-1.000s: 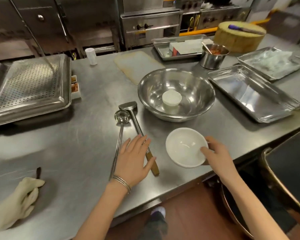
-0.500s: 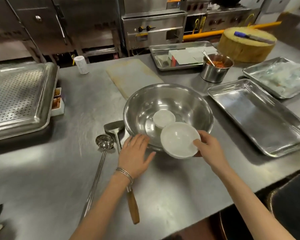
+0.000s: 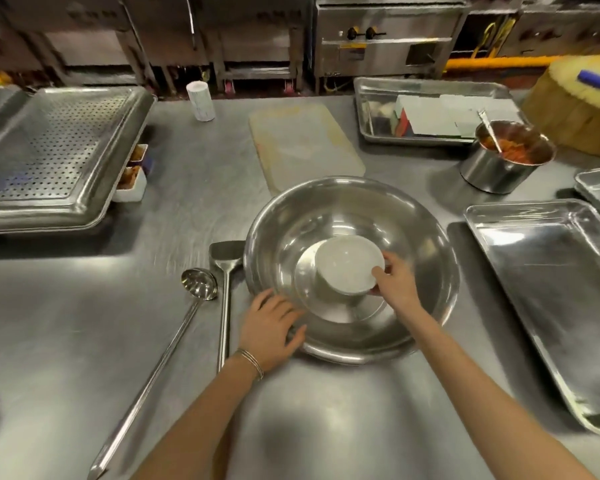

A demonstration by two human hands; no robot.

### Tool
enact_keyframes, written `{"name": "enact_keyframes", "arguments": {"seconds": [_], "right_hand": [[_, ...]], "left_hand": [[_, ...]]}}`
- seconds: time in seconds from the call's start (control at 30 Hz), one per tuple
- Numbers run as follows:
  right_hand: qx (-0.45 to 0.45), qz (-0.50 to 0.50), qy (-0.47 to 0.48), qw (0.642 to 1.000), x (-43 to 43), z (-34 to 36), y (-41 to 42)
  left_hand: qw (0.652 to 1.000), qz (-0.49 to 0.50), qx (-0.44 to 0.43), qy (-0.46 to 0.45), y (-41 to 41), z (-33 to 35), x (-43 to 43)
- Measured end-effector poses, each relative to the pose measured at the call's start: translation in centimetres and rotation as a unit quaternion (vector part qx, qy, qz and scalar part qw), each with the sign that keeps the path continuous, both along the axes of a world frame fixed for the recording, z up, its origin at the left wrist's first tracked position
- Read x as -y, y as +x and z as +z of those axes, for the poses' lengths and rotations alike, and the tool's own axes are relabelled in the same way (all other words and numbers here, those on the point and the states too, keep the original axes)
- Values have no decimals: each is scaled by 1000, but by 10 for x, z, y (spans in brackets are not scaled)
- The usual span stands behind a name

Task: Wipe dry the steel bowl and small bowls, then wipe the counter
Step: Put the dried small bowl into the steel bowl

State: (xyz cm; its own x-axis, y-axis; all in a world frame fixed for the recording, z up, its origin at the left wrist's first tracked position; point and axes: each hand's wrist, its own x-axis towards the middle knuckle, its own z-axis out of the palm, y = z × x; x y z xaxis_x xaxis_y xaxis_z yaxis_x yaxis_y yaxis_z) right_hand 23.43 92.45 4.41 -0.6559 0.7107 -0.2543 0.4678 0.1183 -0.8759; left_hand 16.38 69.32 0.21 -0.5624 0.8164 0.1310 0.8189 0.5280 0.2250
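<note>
A large steel bowl (image 3: 350, 216) stands in the middle of the steel counter (image 3: 66, 323). Inside it my right hand (image 3: 397, 284) pinches the rim of a small white bowl (image 3: 347, 265), held over the big bowl's bottom. That white bowl covers the spot where the other small bowl stood, so I cannot see the other one. My left hand (image 3: 271, 325) rests with spread fingers on the big bowl's near left rim. No cloth is in view.
A ladle (image 3: 198, 284) and a spatula (image 3: 226, 258) lie left of the bowl. A perforated tray (image 3: 52, 157) sits far left, a cutting board (image 3: 302, 143) behind the bowl, a sauce pot (image 3: 506, 157) and steel trays (image 3: 561, 282) to the right.
My right hand carried the white bowl from the counter's front edge up into the steel bowl. My left hand left the spatula handle and came to the big bowl's rim.
</note>
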Motion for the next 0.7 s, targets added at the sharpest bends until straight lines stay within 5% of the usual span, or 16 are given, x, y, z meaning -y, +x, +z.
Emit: {"name": "enact_keyframes", "arguments": {"seconds": [0.23, 0.7], "right_hand": [[42, 22, 6, 999, -16, -39, -30], [143, 104, 178, 968, -28, -68, -47]], "left_hand": [[998, 3, 4, 63, 1, -6, -3], [998, 10, 2, 59, 0, -8, -4]]}}
